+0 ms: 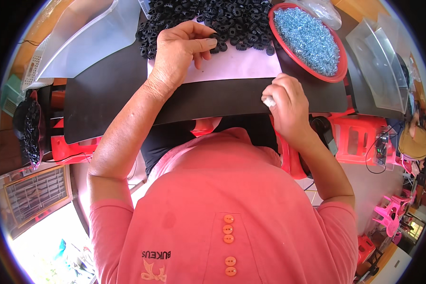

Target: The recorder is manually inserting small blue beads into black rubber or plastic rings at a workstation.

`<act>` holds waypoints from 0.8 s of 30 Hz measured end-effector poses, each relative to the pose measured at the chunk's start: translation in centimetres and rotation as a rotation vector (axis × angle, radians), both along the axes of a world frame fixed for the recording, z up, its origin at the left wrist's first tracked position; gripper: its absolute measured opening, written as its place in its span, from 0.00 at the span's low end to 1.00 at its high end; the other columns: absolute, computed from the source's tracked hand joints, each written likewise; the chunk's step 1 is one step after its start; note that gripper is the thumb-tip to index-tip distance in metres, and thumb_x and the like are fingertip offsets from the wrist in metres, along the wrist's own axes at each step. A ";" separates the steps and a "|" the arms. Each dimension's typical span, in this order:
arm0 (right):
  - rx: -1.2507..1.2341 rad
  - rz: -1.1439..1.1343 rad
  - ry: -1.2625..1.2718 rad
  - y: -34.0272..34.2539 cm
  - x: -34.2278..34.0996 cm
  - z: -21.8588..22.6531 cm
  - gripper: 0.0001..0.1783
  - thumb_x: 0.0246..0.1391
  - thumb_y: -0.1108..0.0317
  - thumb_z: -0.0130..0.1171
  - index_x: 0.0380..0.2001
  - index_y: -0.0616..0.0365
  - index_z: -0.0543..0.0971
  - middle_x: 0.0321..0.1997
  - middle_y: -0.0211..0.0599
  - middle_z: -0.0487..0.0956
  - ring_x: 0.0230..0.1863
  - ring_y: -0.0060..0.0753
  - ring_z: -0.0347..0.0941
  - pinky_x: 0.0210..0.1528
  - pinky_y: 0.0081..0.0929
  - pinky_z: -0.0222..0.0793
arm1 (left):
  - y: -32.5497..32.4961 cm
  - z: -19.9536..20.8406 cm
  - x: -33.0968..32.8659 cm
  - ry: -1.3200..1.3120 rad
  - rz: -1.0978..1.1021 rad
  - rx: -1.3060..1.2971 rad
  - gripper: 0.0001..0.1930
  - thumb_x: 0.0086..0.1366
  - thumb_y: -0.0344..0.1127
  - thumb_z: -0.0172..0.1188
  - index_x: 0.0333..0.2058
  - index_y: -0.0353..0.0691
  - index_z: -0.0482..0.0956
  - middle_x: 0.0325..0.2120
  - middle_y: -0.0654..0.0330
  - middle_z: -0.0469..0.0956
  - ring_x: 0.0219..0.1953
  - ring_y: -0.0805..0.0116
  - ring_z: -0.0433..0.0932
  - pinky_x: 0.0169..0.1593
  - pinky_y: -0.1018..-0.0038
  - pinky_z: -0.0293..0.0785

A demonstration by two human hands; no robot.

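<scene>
My left hand [180, 52] is over the near edge of the heap, thumb and forefinger pinched on a small round black plastic part [215, 43]. Behind it spreads a big pile of similar black parts [244, 23], lying partly on a pale pink sheet [241, 66]. Closer to the table's front edge, my right hand [288, 104] is closed, its fingers curled round a small white piece [270, 101] whose kind I cannot make out. Beyond that hand stands a round red tray [344, 66] filled with small shiny light-blue pieces [307, 40].
The dark table [113, 104] has a rounded left corner. A translucent plastic bin [87, 40] leans at the left, and clear containers [378, 66] stand at the right. A clear plastic bag [324, 12] lies behind the tray. Red stools [359, 137] are below the table.
</scene>
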State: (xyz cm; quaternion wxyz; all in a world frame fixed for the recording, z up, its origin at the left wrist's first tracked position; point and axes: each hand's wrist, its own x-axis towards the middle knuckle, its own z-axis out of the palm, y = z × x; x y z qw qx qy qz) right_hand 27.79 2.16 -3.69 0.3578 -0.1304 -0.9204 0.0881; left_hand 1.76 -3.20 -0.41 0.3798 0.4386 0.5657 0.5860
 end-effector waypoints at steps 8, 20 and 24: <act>0.207 -0.109 -0.099 0.3 -1.7 0.8 0.08 0.44 0.75 0.60 0.31 0.57 0.75 0.34 0.36 0.72 0.38 0.41 0.71 0.38 0.36 0.62 | -0.3 0.4 0.3 0.037 0.005 0.018 0.08 0.61 0.24 0.61 0.39 0.28 0.79 0.25 0.58 0.79 0.22 0.76 0.75 0.25 0.81 0.70; 0.051 -0.077 0.030 -0.5 0.3 -0.2 0.19 0.41 0.78 0.61 0.42 0.60 0.78 0.37 0.38 0.73 0.42 0.42 0.72 0.43 0.36 0.64 | -0.7 0.8 0.4 0.146 0.034 0.007 0.08 0.61 0.26 0.61 0.38 0.30 0.80 0.23 0.60 0.79 0.21 0.78 0.74 0.26 0.81 0.69; 0.041 -0.035 0.045 -0.8 0.6 -0.1 0.20 0.47 0.66 0.65 0.45 0.60 0.78 0.40 0.39 0.74 0.44 0.44 0.71 0.45 0.38 0.64 | -0.6 0.5 0.3 0.132 0.039 0.004 0.08 0.61 0.26 0.61 0.39 0.30 0.80 0.23 0.60 0.79 0.21 0.78 0.74 0.26 0.81 0.70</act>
